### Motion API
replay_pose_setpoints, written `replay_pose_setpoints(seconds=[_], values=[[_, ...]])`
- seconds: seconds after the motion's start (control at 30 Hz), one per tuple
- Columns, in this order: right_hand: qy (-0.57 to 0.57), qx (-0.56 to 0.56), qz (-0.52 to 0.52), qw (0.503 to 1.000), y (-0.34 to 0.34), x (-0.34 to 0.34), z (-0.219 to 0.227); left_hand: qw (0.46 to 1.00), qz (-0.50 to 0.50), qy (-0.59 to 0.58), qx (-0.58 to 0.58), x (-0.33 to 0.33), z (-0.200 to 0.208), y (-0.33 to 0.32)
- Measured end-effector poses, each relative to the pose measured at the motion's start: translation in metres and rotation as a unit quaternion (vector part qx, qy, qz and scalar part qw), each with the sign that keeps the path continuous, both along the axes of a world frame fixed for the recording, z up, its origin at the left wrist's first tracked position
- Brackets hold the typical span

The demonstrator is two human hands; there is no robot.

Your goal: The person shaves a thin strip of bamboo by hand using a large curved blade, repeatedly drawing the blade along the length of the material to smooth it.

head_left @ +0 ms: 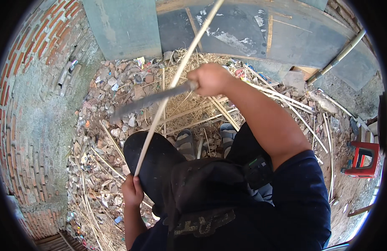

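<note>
My left hand (132, 190) is closed round the lower end of a long pale bamboo strip (160, 112), beside my left knee. The strip slants up and away to the right, past the top edge. In my right hand (211, 79) is the handle of a machete (149, 101). Its dark blade points left and crosses the strip about midway; whether the edge touches the strip I cannot tell. The blade's far end is blurred. Below my right hand, a heap of curly shavings (183, 109) lies in front of my sandalled feet (186, 144).
Several bamboo strips (285, 98) lie on the rubble ground at right, others (112, 167) at left. A brick wall (38, 104) rises at left, dark panels (231, 33) ahead. A red plastic stool (363, 160) stands far right, and a pole (338, 56) leans at upper right.
</note>
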State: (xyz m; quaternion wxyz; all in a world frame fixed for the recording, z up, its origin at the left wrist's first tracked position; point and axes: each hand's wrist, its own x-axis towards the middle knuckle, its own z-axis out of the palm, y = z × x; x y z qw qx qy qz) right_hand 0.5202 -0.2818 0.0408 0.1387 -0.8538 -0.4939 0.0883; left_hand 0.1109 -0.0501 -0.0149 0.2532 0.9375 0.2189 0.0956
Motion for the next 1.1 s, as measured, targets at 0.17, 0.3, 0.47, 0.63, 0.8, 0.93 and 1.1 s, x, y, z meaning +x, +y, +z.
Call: replay_pose_setpoints(seconds=[0.17, 0.3, 0.47, 0.63, 0.8, 0.93, 1.1], values=[[0.083, 0.071, -0.102, 0.989, -0.009, 0.031, -0.035, 0.998, 0.023, -0.007, -0.055, 0.007, -0.002, -0.002], [0.075, 0.065, -0.081, 0.992, 0.005, -0.001, -0.006, 0.999, 0.030, 0.008, -0.042, -0.004, 0.003, -0.004], [-0.051, -0.060, 0.027, 0.997, 0.012, -0.025, 0.012, 0.997, 0.022, 0.034, -0.072, -0.005, 0.019, -0.005], [0.080, -0.024, -0.087, 0.993, 0.002, 0.002, -0.015, 0.990, 0.005, 0.083, -0.110, -0.001, 0.039, -0.008], [0.034, -0.034, -0.008, 0.999, 0.014, -0.013, -0.006, 0.992, 0.011, 0.094, -0.085, 0.000, 0.036, -0.011], [0.001, -0.040, 0.019, 0.999, 0.017, -0.031, 0.010, 0.991, 0.005, 0.108, -0.084, 0.001, 0.041, -0.011], [0.097, -0.041, -0.080, 0.991, 0.004, 0.005, -0.016, 0.986, 0.009, 0.111, -0.124, -0.002, 0.039, -0.006]])
